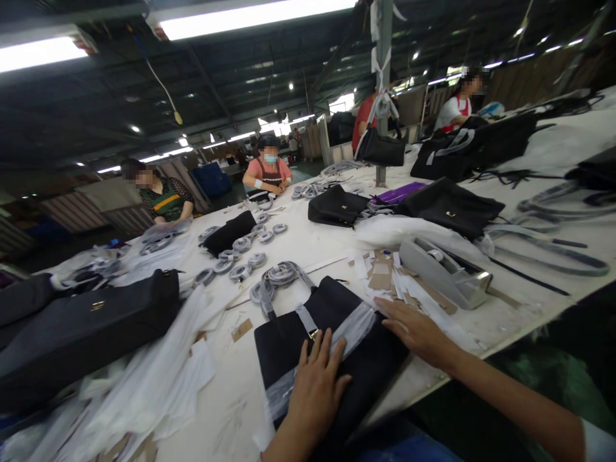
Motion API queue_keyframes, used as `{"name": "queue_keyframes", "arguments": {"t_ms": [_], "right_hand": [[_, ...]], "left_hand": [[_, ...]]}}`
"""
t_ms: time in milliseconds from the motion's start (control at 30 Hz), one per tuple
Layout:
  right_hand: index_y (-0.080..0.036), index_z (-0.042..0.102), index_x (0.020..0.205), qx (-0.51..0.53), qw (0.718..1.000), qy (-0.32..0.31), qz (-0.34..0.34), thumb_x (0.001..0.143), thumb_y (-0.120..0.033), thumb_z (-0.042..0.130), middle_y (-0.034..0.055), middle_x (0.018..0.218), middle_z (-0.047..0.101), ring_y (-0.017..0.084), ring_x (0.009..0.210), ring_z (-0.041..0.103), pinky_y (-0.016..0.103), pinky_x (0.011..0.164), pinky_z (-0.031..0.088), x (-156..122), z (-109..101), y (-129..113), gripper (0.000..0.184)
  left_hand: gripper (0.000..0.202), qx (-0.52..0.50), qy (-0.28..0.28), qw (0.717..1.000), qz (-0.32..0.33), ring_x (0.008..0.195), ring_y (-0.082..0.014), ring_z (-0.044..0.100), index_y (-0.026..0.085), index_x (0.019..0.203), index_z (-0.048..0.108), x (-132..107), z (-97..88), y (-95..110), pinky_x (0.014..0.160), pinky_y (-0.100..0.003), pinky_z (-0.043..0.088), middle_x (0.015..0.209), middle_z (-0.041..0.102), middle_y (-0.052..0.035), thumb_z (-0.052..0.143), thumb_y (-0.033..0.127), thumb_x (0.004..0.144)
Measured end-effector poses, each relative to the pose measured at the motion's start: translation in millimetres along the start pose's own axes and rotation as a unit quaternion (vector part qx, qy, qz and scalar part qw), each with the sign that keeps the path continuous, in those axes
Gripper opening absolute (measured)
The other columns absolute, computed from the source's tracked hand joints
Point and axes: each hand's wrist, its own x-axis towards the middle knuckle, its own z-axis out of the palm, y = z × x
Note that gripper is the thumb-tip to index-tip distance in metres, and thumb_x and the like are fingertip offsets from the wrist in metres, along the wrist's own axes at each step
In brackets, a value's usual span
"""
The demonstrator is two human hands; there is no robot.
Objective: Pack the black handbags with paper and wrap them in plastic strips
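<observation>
Your left hand (315,385) lies flat, fingers spread, on the black bag (332,305) at the near edge of the white tabletop (231,391); your right hand (414,330) rests open at its right corner, gripping nothing. Other bags (337,206), straps (282,274) and paper tags (380,276) litter the tabletop under strip lights (240,16)

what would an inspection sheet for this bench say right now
surface: white table, mostly covered
job's things: black bag with a clear wrap band, lying flat at the near edge
clutter: wrapped straps, paper tags, white sheets, other bags, grey dispenser
hands: left hand flat on the bag, open; right hand flat at its right corner, open
cables: one cord hangs from the roof
surroundings: people seated across the table
</observation>
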Motion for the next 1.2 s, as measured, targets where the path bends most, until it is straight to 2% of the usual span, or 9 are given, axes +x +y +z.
{"name": "queue_keyframes", "arguments": {"t_ms": [200,367,467,533,633,733,833,1067,1200], "right_hand": [[-0.026,0.047,0.145,-0.037,0.998,-0.013,-0.043,0.1,-0.042,0.045,0.01,0.152,0.043,0.029,0.133,0.049,0.048,0.108,0.046,3.6,9.7,-9.4,0.048],[-0.029,0.057,0.136,-0.095,0.993,-0.053,-0.038,0.1,-0.045,0.045,0.0051,0.134,0.062,0.026,0.105,0.068,0.04,0.087,0.059,-16.9,-9.3,-16.2,0.042],[-0.025,0.056,0.137,-0.131,0.988,-0.009,-0.083,0.1,-0.044,0.045,0.0066,0.127,0.067,0.028,0.11,0.065,0.047,0.098,0.05,-1.7,-27.1,-33.5,0.043],[-0.023,0.048,0.144,-0.137,0.982,0.002,-0.133,0.099,-0.044,0.047,0.0084,0.142,0.055,0.031,0.129,0.051,0.053,0.109,0.038,13.7,-24.8,-47.4,0.05],[-0.026,0.034,0.152,-0.128,0.97,-0.061,-0.198,0.095,-0.049,0.054,0.0081,0.157,0.034,0.034,0.142,0.034,0.057,0.113,0.031,24.0,0.2,-59.4,0.065],[-0.03,0.028,0.154,-0.094,0.963,-0.139,-0.209,0.091,-0.056,0.057,0.008,0.156,0.035,0.036,0.14,0.036,0.062,0.111,0.033,18.0,23.6,-57.0,0.074],[-0.033,0.03,0.153,-0.042,0.962,-0.191,-0.191,0.092,-0.056,0.056,0.0062,0.153,0.04,0.036,0.138,0.04,0.063,0.11,0.035,18.9,22.6,-51.1,0.07],[-0.024,0.064,0.126,0.038,0.99,-0.084,-0.108,0.099,-0.035,0.046,0.008,0.13,0.064,0.027,0.122,0.058,0.046,0.108,0.045,100.9,17.9,-36.6,0.035],[-0.021,0.068,0.115,0.048,0.981,-0.148,-0.114,0.098,-0.026,0.042,0.0093,0.112,0.07,0.025,0.105,0.065,0.041,0.095,0.053,153.3,39.0,-21.2,0.032]], "left_hand": [[0.049,0.026,0.051,0.998,-0.035,0.145,-0.0311,0.03,0.027,0.145,0.044,-15.2,-17.7,-3.9,0.115,-0.061,0.033,0.158,0.033,-0.0085,0.05,0.041,0.098],[0.039,-0.036,-0.028,0.998,-0.045,0.13,-0.0278,0.053,0.03,0.133,0.057,-50.5,-33.9,-22.1,0.108,-0.059,0.044,0.139,0.058,-0.0054,0.054,0.042,0.096],[0.034,-0.049,-0.024,0.996,-0.064,0.132,-0.0251,0.052,0.026,0.13,0.059,-57.1,-43.9,-29.5,0.11,-0.054,0.045,0.14,0.058,-0.0062,0.05,0.036,0.099],[0.039,-0.04,-0.006,0.997,-0.068,0.138,-0.0249,0.044,0.024,0.137,0.053,-53.0,-48.0,-31.8,0.113,-0.054,0.04,0.147,0.051,-0.0069,0.047,0.035,0.1],[0.051,-0.031,-0.007,0.997,-0.068,0.145,-0.0276,0.032,0.03,0.147,0.039,-47.8,-41.3,-32.4,0.117,-0.059,0.032,0.155,0.039,-0.0047,0.048,0.044,0.099],[0.057,-0.043,-0.027,0.995,-0.086,0.145,-0.0292,0.031,0.032,0.148,0.037,-51.1,-26.4,-32.0,0.117,-0.061,0.03,0.156,0.038,-0.0053,0.049,0.051,0.096],[0.052,-0.084,-0.045,0.99,-0.106,0.142,-0.0282,0.037,0.031,0.144,0.045,-52.1,-25.7,-33.8,0.118,-0.058,0.031,0.151,0.045,-0.0043,0.052,0.05,0.096],[0.028,-0.142,0.003,0.984,-0.111,0.114,-0.022,0.062,0.021,0.123,0.062,14.4,-58.5,-75.1,0.101,-0.039,0.05,0.124,0.067,-0.0062,0.052,0.023,0.096],[0.024,-0.137,-0.087,0.981,-0.103,0.097,-0.0242,0.067,0.019,0.109,0.068,68.6,-39.8,-113.0,0.087,-0.037,0.054,0.103,0.073,-0.0074,0.051,0.031,0.097]]}}
